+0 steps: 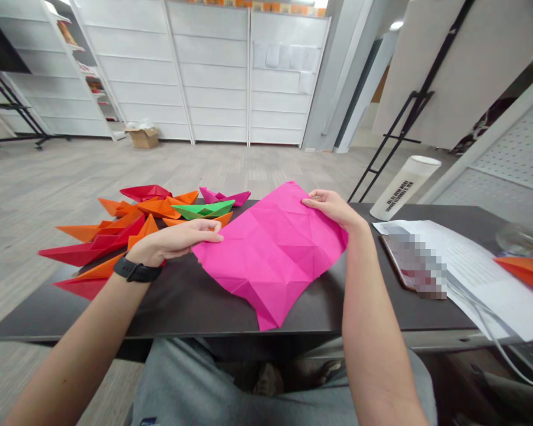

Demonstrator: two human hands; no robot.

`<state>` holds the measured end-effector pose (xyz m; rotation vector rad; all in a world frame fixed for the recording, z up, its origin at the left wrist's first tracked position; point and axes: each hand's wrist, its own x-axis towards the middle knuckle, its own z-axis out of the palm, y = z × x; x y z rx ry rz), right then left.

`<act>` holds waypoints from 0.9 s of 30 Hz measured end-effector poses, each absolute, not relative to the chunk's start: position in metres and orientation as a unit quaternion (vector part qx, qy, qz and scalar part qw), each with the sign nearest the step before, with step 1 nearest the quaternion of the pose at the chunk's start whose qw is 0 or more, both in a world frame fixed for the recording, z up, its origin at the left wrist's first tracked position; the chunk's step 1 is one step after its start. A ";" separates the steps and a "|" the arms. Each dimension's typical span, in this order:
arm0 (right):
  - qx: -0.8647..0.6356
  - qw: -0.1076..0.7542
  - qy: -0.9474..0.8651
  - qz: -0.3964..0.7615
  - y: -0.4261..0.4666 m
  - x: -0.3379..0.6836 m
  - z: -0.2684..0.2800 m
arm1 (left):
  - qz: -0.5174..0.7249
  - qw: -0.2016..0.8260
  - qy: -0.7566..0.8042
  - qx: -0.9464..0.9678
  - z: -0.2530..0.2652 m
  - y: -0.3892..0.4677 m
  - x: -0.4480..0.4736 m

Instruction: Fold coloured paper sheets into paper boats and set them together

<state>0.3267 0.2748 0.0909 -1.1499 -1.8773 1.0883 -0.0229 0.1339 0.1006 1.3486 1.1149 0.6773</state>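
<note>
A creased sheet of bright pink paper is spread out between my two hands, tilted above the dark table. My left hand pinches its left corner between thumb and fingers. On the opposite side, my right hand grips the upper right edge, the thumb on the near face. Fold lines cross the whole sheet, and its lowest corner hangs near the table's front edge. Just beyond my left hand lie several folded paper boats, among them a green boat, a pink boat and a red boat.
The dark table carries a white cylindrical bottle, printed sheets, a phone and a white cable on the right. An orange folded paper lies at the far right. A cardboard box stands on the floor.
</note>
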 end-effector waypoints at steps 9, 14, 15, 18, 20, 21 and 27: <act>-0.516 0.318 -0.760 0.233 0.264 0.339 0.105 | 0.074 0.399 0.441 0.800 0.108 0.134 -0.025; -0.468 0.312 -0.809 0.171 0.190 0.310 0.095 | -0.017 0.329 0.442 0.834 0.105 0.119 -0.024; -0.428 0.282 -0.844 0.159 0.171 0.300 0.085 | -0.028 0.304 0.445 0.842 0.101 0.112 -0.022; -0.412 0.148 -0.887 0.149 0.125 0.274 0.048 | -0.013 0.158 0.462 0.873 0.085 0.085 -0.011; -0.432 0.105 -0.885 0.136 0.108 0.264 0.029 | 0.067 0.025 0.475 0.877 0.069 0.064 0.006; -0.437 0.105 -0.885 0.124 0.103 0.262 0.023 | 0.091 0.002 0.466 0.880 0.061 0.053 0.016; -0.437 0.107 -0.884 0.130 0.102 0.266 0.021 | 0.048 0.049 0.468 0.881 0.021 0.005 0.063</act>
